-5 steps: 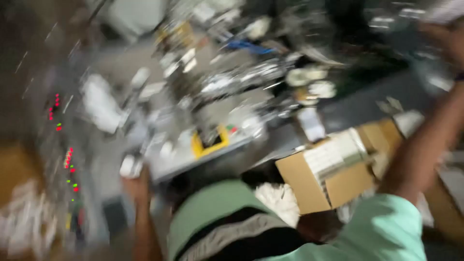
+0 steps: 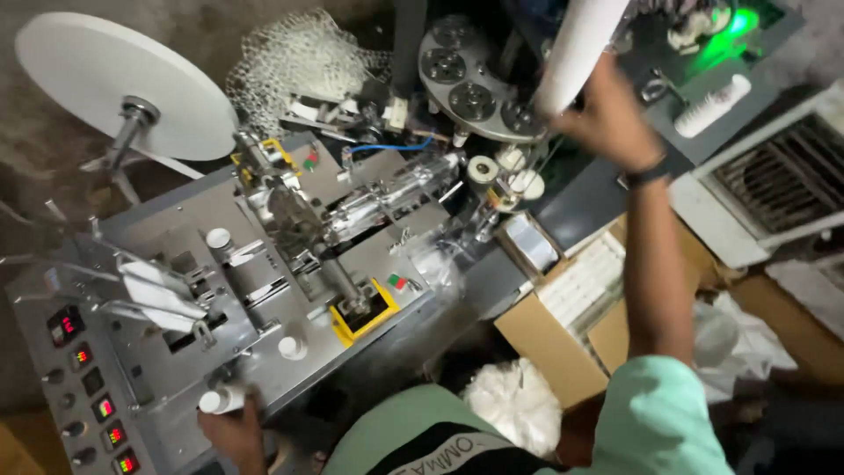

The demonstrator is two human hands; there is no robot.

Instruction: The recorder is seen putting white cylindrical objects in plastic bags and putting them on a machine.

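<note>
Right grip (image 2: 607,110) clutches white roll (image 2: 576,48); left grip (image 2: 233,427) rests by white knob (image 2: 211,401).

The scene was evenly lit from above, with glare thrown off the machine's steel plate (image 2: 264,290). The raised right hand (image 2: 607,119) was blurred; a green glow was seen top right.

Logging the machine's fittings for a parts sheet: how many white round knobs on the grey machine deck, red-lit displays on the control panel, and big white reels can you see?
White round knobs: 3
Red-lit displays: 4
Big white reel: 1
Total: 8
</note>
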